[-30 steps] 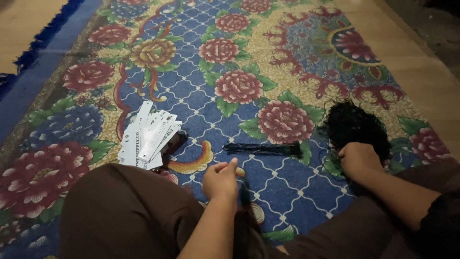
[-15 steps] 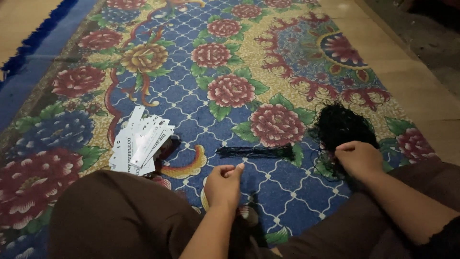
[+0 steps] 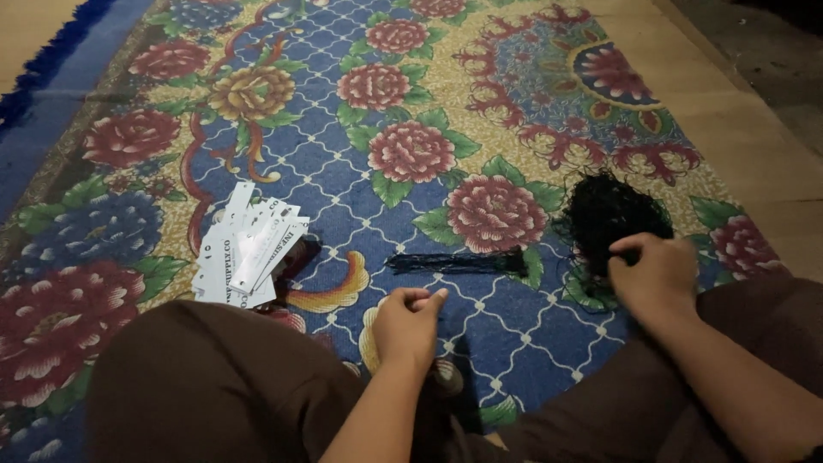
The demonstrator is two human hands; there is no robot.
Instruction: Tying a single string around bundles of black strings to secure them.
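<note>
I sit on a floral carpet [image 3: 360,171]. My right hand [image 3: 656,274] rests at the near edge of a tangled pile of black threads [image 3: 613,214], its thumb and fingers pinched into the strands. My left hand [image 3: 410,326] lies on the carpet between my knees, fingers curled in and thumb against the forefinger, with nothing visible in it. Just beyond it a straight bundle of black threads [image 3: 454,262] lies flat on the carpet, apart from both hands.
A fanned stack of white paper tags [image 3: 249,253] lies on the carpet to the left, by my left knee [image 3: 214,386]. My right leg [image 3: 686,403] lies under my right arm. Bare wooden floor [image 3: 754,129] borders the carpet on the right.
My right hand has crept slightly further onto the black tangle and pinched its strands. My left hand has stayed curled in about the same place.
</note>
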